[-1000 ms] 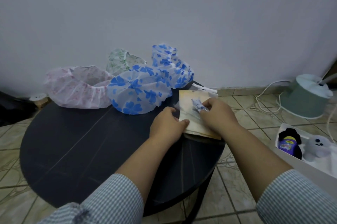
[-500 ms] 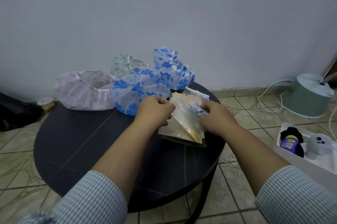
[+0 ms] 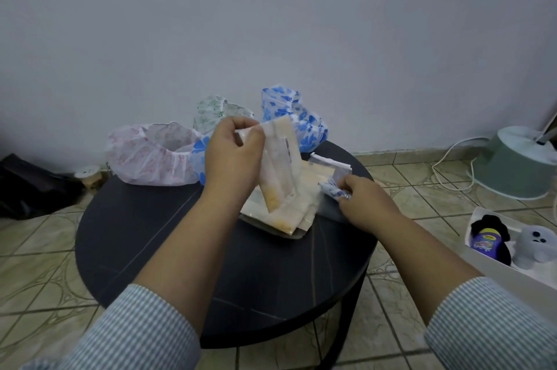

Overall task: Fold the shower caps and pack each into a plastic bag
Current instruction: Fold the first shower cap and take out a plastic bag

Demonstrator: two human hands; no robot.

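A: Left hand (image 3: 230, 155) pinches a bag (image 3: 278, 164) above the bench (image 3: 180, 249); right hand (image 3: 361, 199) clamps the folded cap (image 3: 331, 190).
B: Risk: bag mouth sticks shut, cap unfolds.

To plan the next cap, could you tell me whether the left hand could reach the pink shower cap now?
Probably not yet: the left hand grips a plastic bag, though the pink shower cap lies unobstructed beside it.

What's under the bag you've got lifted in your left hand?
Under the lifted bag, pinched by the left hand, lies the stack of plastic bags on the round table. What is beneath the stack is covered. The right hand grips the folded cap beside it.
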